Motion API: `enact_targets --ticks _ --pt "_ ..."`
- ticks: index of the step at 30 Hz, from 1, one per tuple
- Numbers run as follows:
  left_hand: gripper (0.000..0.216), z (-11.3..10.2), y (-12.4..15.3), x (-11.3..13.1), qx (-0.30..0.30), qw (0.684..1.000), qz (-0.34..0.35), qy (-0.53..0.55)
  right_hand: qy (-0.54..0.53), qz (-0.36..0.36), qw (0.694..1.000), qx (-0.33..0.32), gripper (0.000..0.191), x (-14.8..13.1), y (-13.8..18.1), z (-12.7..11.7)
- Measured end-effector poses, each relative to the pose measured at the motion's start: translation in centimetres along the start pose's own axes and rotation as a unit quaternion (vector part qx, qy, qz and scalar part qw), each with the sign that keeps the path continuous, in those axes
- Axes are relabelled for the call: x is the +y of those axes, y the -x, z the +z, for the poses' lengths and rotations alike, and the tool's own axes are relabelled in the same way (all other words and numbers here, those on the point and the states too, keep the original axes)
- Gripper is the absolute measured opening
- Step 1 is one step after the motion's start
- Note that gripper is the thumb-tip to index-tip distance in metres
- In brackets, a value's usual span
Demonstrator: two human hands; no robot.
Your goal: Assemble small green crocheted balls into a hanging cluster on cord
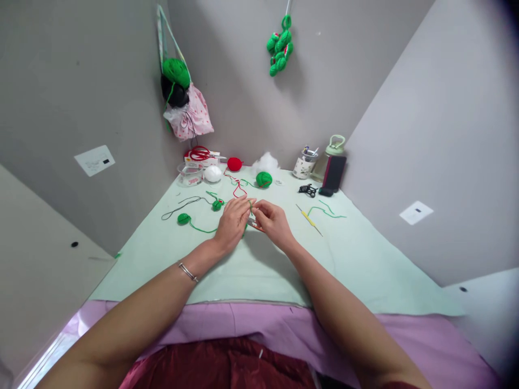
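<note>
I have green yarn (250, 207) at my fingertips, above the pale green tabletop (348, 259) — my left hand (234, 222) gripping it, my right hand (272, 222) pinching it from the other side. Orange-handled snips (258, 228) show between my hands, partly hidden. A small green ball (184, 219) trails its strand toward my left wrist; a yellow-handled crochet hook (308, 219) lies to my right — apart from both hands.
</note>
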State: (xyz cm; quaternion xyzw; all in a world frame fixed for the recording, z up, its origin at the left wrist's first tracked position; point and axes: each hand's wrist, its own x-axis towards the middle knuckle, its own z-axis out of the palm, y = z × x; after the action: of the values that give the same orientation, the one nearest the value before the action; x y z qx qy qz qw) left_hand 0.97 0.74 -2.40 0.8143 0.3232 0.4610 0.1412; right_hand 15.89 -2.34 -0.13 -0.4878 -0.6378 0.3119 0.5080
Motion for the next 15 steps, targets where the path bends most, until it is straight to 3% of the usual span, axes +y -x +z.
enact_targets --ticks 9,15 --pt "0.037 -0.02 0.03 0.36 -0.018 1.0 -0.015 0.013 -0.037 0.015 0.999 0.003 0.022 -0.57 -0.17 0.07" --pt "0.032 -0.56 -0.14 0.3 -0.015 0.989 -0.058 0.132 -0.013 0.006 1.0 0.0 0.019 0.12 0.2 0.23"
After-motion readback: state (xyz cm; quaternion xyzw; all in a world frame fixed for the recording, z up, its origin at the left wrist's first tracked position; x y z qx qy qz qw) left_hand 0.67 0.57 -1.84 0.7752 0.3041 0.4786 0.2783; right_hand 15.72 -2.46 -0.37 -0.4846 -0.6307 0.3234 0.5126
